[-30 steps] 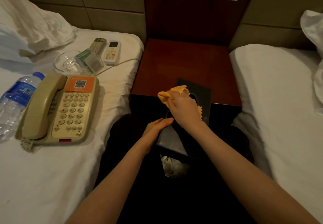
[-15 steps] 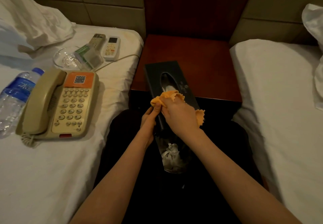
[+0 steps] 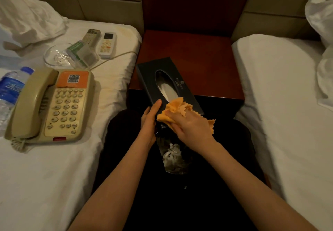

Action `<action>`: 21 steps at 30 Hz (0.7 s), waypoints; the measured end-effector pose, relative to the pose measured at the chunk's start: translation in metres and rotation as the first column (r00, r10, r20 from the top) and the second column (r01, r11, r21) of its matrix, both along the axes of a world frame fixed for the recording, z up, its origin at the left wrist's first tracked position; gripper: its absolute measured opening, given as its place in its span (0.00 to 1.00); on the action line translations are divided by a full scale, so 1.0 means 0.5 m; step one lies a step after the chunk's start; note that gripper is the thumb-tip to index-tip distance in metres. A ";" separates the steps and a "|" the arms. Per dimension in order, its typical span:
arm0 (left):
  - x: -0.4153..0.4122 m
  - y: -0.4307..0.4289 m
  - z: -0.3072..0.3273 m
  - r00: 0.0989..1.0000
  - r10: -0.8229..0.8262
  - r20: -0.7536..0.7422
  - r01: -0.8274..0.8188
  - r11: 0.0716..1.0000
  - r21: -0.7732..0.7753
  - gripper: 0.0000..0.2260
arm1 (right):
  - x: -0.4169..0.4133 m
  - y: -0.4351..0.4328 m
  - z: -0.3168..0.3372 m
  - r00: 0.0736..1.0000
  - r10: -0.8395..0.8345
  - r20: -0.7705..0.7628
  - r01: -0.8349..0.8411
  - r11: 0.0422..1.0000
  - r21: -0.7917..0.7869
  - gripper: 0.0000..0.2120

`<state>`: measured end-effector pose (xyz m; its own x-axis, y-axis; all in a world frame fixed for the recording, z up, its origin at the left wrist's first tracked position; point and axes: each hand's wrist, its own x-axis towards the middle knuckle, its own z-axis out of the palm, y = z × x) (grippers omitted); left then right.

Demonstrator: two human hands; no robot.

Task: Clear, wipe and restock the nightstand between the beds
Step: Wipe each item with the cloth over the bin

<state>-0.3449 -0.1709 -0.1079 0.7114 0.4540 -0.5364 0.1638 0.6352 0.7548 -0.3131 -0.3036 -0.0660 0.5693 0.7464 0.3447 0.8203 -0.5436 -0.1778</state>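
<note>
A black tissue box (image 3: 149, 72) with an oval slot lies tilted over the front edge of the red-brown nightstand (image 3: 201, 58). My left hand (image 3: 149, 121) grips the box's near left corner. My right hand (image 3: 191, 126) presses an orange cloth (image 3: 175, 107) onto the near end of the box top. On the left bed lie a beige telephone (image 3: 52, 104), a water bottle (image 3: 9, 94), a glass ashtray (image 3: 55, 56), a clear holder with green packets (image 3: 81, 52) and two remotes (image 3: 100, 41).
A bin with crumpled white paper (image 3: 173, 157) sits on the dark floor below my hands. The left bed (image 3: 45, 176) and right bed (image 3: 288, 104) flank the nightstand. The phone cord (image 3: 115, 56) runs across the left bed toward the nightstand.
The tissue box has turned from its side to slot-up and now rests on the nightstand's front edge. My right hand with the cloth has slid to the box's near end.
</note>
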 end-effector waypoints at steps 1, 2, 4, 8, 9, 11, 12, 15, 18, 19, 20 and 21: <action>0.001 0.000 0.003 1.000 0.006 -0.002 -0.006 1.000 0.007 0.31 | 0.004 -0.006 -0.001 0.999 -0.034 0.006 0.034 0.999 -0.009 0.19; 0.003 0.000 0.002 1.000 0.004 -0.011 -0.004 1.000 0.012 0.22 | 0.011 -0.010 -0.002 0.996 -0.082 0.019 0.082 0.996 -0.017 0.18; 0.007 -0.001 -0.005 0.999 -0.016 -0.043 0.017 1.000 0.016 0.16 | 0.026 -0.013 -0.001 0.983 -0.183 0.017 0.183 0.983 -0.012 0.15; 0.007 -0.002 -0.003 0.997 -0.031 -0.071 0.036 0.998 0.061 0.20 | 0.062 -0.012 0.003 0.904 -0.346 -0.253 0.330 0.938 -0.104 0.18; 0.007 -0.001 -0.002 0.997 -0.042 -0.066 0.046 0.997 0.061 0.23 | 0.072 -0.011 0.003 0.896 -0.363 -0.256 0.342 0.932 -0.122 0.18; 0.007 0.002 -0.004 0.994 -0.095 -0.060 0.099 0.993 0.065 0.29 | 0.095 -0.003 0.005 0.893 -0.370 -0.257 0.358 0.929 -0.092 0.18; 0.007 0.005 -0.008 0.990 -0.126 -0.061 0.131 0.989 0.071 0.27 | 0.109 0.002 0.004 0.890 -0.369 -0.267 0.365 0.929 -0.067 0.18; 0.001 0.011 -0.015 0.974 -0.219 -0.054 0.224 0.969 0.108 0.06 | 0.157 0.014 0.000 0.860 -0.392 -0.326 0.425 0.905 0.032 0.17; -0.003 0.016 -0.017 0.957 -0.289 -0.032 0.291 0.951 0.106 0.06 | 0.204 0.019 0.013 0.802 -0.458 -0.384 0.547 0.821 0.162 0.16; -0.003 0.018 -0.016 0.950 -0.312 -0.025 0.313 0.944 0.100 0.06 | 0.220 0.019 0.020 0.785 -0.486 -0.385 0.581 0.793 0.185 0.15; -0.006 0.018 -0.013 0.941 -0.339 -0.016 0.339 0.936 0.095 0.05 | 0.235 0.018 0.030 0.777 -0.507 -0.374 0.599 0.778 0.191 0.15; -0.010 0.018 -0.010 0.929 -0.371 0.000 0.369 0.925 0.091 0.04 | 0.248 0.017 0.043 0.778 -0.517 -0.357 0.602 0.776 0.187 0.15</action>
<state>-0.3499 -0.1621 -0.1127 0.8467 0.2016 -0.4925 0.3607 0.4629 0.8097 -0.1889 -0.2950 -0.0446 0.9544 0.1605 0.2516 0.2784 -0.7823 -0.5572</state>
